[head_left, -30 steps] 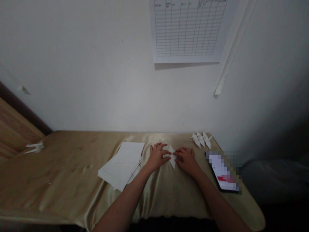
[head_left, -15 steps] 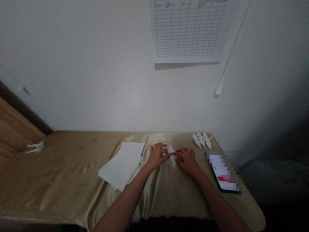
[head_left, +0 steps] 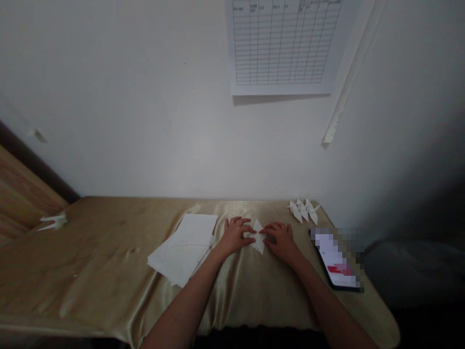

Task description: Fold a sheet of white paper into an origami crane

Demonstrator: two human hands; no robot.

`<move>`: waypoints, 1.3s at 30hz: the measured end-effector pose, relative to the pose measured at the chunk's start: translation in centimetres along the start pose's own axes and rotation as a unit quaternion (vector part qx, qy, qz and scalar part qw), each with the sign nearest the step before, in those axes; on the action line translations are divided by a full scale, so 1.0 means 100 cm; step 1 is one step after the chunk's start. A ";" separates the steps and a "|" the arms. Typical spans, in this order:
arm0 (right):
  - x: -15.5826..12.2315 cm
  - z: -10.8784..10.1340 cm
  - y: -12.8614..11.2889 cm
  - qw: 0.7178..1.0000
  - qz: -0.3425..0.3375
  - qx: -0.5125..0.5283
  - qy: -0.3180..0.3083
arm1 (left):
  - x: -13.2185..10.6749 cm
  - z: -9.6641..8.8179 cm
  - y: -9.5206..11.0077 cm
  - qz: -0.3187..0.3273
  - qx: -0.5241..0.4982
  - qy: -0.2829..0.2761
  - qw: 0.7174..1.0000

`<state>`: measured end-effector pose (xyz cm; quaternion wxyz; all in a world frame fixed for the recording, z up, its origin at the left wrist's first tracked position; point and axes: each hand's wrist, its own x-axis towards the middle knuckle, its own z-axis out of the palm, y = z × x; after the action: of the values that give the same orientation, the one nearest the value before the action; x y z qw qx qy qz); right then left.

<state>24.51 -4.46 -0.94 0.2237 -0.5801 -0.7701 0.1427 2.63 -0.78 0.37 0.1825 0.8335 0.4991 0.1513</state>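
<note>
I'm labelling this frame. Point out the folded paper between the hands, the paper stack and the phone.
folded paper (head_left: 259, 245), head view, its lower half.
paper stack (head_left: 185, 247), head view, top sheet.
phone (head_left: 336, 264), head view, its screen.

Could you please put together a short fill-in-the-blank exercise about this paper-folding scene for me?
The left hand and right hand both touch the folded paper lying ____ them.
The stack of sheets lies to the ____ of the left hand.
The gridded chart hangs on the ____.
The paper cranes sit at the far ____ corner of the table.
Missing words: between; left; wall; right.
</note>
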 end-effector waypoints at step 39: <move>0.001 -0.005 0.018 0.994 -0.058 0.096 0.006 | -0.004 -0.002 0.002 0.097 -0.055 -0.035 0.993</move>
<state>26.24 -3.88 -1.40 0.2908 -0.5114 -0.7838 0.1990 2.46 -1.22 0.59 0.2299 0.8714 0.4003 0.1660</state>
